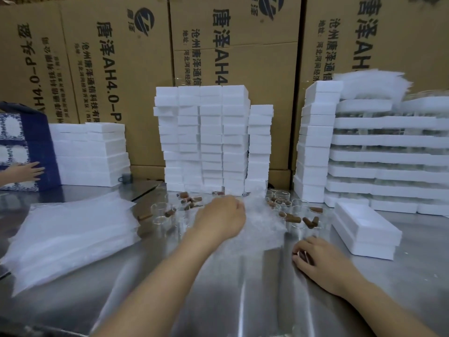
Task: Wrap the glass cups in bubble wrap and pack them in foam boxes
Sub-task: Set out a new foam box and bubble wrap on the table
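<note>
Several clear glass cups [160, 212] stand on the steel table among scattered brown corks [289, 217]. My left hand [218, 218] reaches forward over the cups and grips a blurred sheet of bubble wrap [261, 215] by its left edge. My right hand [320, 261] rests on the table nearer me, fingers curled round a small brown cork. A stack of bubble wrap sheets [70, 229] lies at the left. An open foam box [364, 229] sits at the right.
Tall stacks of white foam boxes [204, 139] rise behind the cups, with more stacks at the left [92, 154] and right [384, 152]. Cardboard cartons [116, 57] form the back wall. Another person's hand [24, 171] touches a blue patterned box [29, 152] at far left.
</note>
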Demonstrator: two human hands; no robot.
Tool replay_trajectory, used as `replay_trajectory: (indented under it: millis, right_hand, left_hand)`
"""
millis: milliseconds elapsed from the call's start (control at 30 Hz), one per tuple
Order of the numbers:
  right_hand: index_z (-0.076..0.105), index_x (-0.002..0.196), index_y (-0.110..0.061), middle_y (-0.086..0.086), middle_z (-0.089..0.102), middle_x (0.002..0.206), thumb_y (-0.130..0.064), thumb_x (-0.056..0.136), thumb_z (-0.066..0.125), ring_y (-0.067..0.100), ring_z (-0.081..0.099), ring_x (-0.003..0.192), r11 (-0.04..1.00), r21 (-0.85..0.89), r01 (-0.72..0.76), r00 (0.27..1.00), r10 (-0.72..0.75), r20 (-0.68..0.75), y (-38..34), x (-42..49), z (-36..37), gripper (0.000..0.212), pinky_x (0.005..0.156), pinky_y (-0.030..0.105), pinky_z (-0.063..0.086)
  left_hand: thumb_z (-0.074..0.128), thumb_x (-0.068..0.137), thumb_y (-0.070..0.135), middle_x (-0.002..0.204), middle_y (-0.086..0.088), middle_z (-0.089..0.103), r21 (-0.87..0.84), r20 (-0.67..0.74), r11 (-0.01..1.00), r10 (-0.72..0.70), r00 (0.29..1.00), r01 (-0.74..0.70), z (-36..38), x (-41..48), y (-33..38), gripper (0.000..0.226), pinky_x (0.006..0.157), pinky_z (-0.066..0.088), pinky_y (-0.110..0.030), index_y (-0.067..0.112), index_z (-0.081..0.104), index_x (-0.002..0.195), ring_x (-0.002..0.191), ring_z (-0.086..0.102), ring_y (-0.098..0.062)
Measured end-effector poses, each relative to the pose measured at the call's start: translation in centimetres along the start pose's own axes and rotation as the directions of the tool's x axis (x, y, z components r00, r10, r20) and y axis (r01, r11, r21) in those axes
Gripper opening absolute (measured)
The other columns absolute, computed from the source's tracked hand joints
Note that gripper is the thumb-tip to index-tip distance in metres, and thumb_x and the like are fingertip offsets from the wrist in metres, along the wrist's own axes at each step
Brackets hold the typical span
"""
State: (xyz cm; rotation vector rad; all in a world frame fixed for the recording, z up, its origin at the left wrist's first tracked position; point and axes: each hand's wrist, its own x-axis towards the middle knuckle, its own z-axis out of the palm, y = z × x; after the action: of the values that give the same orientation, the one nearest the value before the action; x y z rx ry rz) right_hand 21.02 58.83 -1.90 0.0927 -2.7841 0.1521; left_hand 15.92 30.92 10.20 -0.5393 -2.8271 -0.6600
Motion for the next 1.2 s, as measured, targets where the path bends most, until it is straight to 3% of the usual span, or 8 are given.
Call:
replay_trajectory:
  millis: [200,267,367,500,633,867,1000,1200]
  right_hand:
    - [0.067,0.107,-0.029,-0.006,0.061,0.109,-0.031,0.104,0.047,0.017,0.06,0.102,0.98,0.025,-0.197,0.979,0.198,-0.051,1.3,-0.3,-0.1,0.02,0.087,0.035,0.051]
    - [0.067,0.111,-0.028,-0.004,0.061,0.11,-0.027,0.105,0.044,0.019,0.06,0.103,0.967,0.01,-0.256,0.965,0.256,-0.063,1.8,-0.3,0.0,0.023,0.087,0.037,0.052]
    - [0.066,0.114,-0.029,-0.003,0.062,0.11,-0.025,0.105,0.044,0.02,0.06,0.103,0.955,0.01,-0.297,0.953,0.297,-0.061,2.5,-0.3,-0.1,0.024,0.087,0.039,0.054]
    - [0.067,0.115,-0.029,-0.002,0.063,0.11,-0.027,0.103,0.047,0.02,0.06,0.103,0.951,0.029,-0.307,0.949,0.308,-0.072,2.6,-0.5,-0.2,0.023,0.086,0.039,0.054]
    - [0.068,0.112,-0.029,-0.003,0.065,0.109,-0.03,0.101,0.05,0.02,0.061,0.103,0.951,0.016,-0.31,0.948,0.31,-0.077,2.2,-0.6,-0.3,0.021,0.085,0.039,0.054]
    - [0.067,0.114,-0.027,-0.003,0.063,0.11,-0.035,0.103,0.05,0.02,0.06,0.107,0.953,-0.008,-0.304,0.951,0.303,-0.066,1.9,-0.7,-0.5,0.022,0.09,0.04,0.054]
    - [0.068,0.115,-0.028,-0.003,0.062,0.11,-0.035,0.103,0.049,0.019,0.06,0.107,0.952,-0.019,-0.304,0.951,0.303,-0.059,1.9,-0.6,-0.7,0.023,0.09,0.039,0.054]
    - [0.069,0.115,-0.029,-0.004,0.062,0.11,-0.035,0.103,0.049,0.018,0.059,0.107,0.952,-0.03,-0.305,0.951,0.303,-0.051,1.6,-0.7,-0.9,0.024,0.091,0.039,0.055]
  left_hand:
    - [0.023,0.113,0.046,0.172,-0.019,0.026,0.21,0.387,0.961,0.088,0.918,-0.181,11.9,-4.2,4.2,0.064,0.129,0.02,-0.058,0.008,0.031,0.163,0.159,0.024,-0.04]
    - [0.031,0.11,0.048,0.157,-0.017,0.049,0.138,0.317,0.976,0.115,0.942,-0.166,12.9,-4.1,4.0,0.056,0.124,0.032,-0.057,0.014,0.054,0.148,0.147,0.044,-0.037]
    - [0.049,0.102,0.048,0.089,0.011,0.072,-0.18,-0.041,0.979,0.093,0.995,-0.099,11.3,-1.9,2.2,0.032,0.072,0.055,-0.032,0.028,0.073,0.097,0.074,0.065,-0.008]
    - [0.054,0.104,0.043,0.078,0.016,0.066,-0.251,-0.369,0.963,-0.185,0.911,0.094,9.3,0.9,-4.0,0.016,0.06,0.044,-0.027,0.034,0.064,0.096,0.07,0.061,-0.003]
    - [0.044,0.107,0.054,0.079,0.005,0.07,-0.239,-0.259,0.901,-0.419,0.87,0.362,10.2,2.0,-9.3,0.042,0.072,0.049,-0.035,0.024,0.063,0.085,0.08,0.065,-0.02]
    - [0.028,0.106,0.067,0.076,-0.001,0.074,-0.177,-0.173,0.892,-0.445,0.879,0.416,10.9,3.8,-8.1,0.072,0.085,0.049,-0.038,0.016,0.074,0.082,0.079,0.068,-0.023]
    - [0.039,0.104,0.064,0.065,0.004,0.074,-0.323,-0.121,0.829,-0.515,0.849,0.457,11.1,4.3,-8.2,0.066,0.064,0.032,-0.03,0.018,0.076,0.073,0.072,0.068,-0.017]
    - [0.062,0.099,0.039,0.067,0.004,0.078,-0.876,0.013,0.398,-0.545,0.838,0.272,9.9,3.7,-6.2,0.038,0.071,0.047,-0.035,0.014,0.079,0.077,0.074,0.066,-0.019]
